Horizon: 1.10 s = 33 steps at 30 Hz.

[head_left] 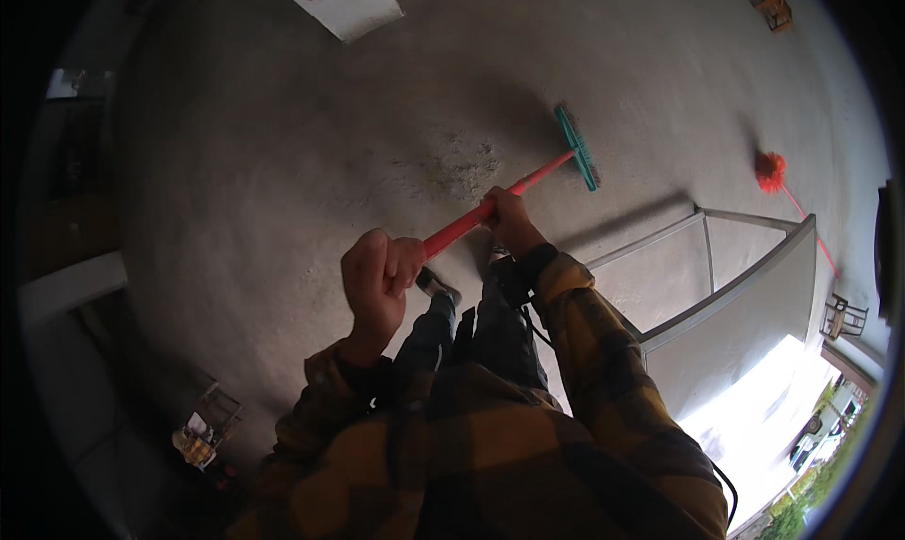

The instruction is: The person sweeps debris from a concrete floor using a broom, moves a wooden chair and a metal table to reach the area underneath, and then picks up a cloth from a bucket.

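Note:
A broom with a red handle (pixel 459 229) slants across in front of me, running up and to the right. Its teal broom head (pixel 576 148) with dark bristles is turned on edge at the far end; whether the bristles touch the floor I cannot tell. My left hand (pixel 378 278) is wrapped around the near end of the handle. Farther along, my right hand (pixel 508 218) grips the same handle. A patch of loose grey debris (pixel 463 169) lies on the concrete floor (pixel 269 151), left of the broom head. My shoes stand below the handle.
At right is a metal-framed table (pixel 735 314) with a pale top, close to my right arm. A round red duster (pixel 771 171) lies beyond it. Wooden stools (pixel 774 10) stand near the right wall, and a chair (pixel 215 413) at lower left. A white block (pixel 346 3) borders the far floor.

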Each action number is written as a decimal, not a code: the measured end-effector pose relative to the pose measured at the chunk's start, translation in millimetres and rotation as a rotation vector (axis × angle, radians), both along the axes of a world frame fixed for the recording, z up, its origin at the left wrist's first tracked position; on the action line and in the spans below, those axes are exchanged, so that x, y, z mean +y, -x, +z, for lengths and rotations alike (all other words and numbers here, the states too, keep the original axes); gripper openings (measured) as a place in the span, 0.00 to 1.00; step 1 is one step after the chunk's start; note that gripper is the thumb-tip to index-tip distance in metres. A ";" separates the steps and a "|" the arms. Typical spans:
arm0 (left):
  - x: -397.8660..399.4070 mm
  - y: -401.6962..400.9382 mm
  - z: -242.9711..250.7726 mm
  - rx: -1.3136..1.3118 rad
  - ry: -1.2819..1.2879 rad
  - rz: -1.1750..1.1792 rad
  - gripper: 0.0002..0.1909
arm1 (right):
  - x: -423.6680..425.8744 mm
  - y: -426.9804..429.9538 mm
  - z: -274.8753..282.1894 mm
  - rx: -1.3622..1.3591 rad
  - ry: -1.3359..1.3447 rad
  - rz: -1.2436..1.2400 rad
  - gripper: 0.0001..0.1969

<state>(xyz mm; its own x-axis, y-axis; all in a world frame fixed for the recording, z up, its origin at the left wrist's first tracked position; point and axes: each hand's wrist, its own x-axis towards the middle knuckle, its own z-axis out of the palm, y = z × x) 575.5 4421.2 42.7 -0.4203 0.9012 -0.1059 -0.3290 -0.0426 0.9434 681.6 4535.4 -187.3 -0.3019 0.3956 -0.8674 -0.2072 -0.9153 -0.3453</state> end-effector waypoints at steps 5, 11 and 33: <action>-64.4 58.2 -12.2 0.074 0.042 0.192 0.20 | -72.8 78.1 -23.9 -0.012 0.058 0.195 0.05; -128.4 109.3 60.3 0.599 0.065 0.335 0.17 | -159.4 205.3 45.7 0.331 0.213 0.252 0.05; -160.6 92.1 3.5 -0.042 0.150 -0.101 0.18 | -171.0 60.0 1.1 0.120 0.187 0.149 0.11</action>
